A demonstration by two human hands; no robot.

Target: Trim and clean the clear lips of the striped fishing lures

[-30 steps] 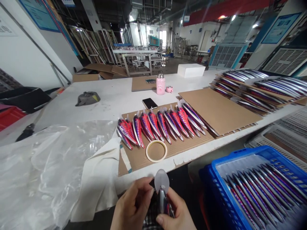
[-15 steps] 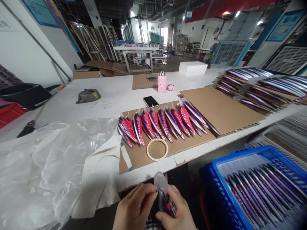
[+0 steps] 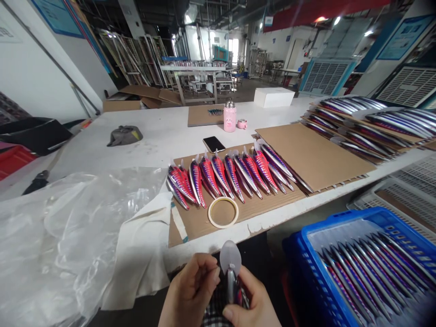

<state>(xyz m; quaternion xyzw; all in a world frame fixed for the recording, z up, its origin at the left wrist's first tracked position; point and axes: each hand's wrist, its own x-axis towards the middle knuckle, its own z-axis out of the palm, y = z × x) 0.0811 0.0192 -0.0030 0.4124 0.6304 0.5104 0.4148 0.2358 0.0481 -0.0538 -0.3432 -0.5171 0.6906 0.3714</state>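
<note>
While right hand (image 3: 254, 295) snug round lure (image 3: 232, 287), left hand (image 3: 190, 288) pinched, contents unclear, white table (image 3: 163, 136), workshop floor (image 3: 244, 93) beyond

From our round cream tape roll (image 3: 236, 213), we have striped red-and-purple lures (image 3: 232, 177) behind, clear plastic sheeting (image 3: 68, 240) left, a blue plastic basket (image 3: 335, 221) right.

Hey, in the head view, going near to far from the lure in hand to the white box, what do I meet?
Fishing lure in the right hand → cream tape roll → row of lures → smartphone → pink thermos bottle → white box.
</note>
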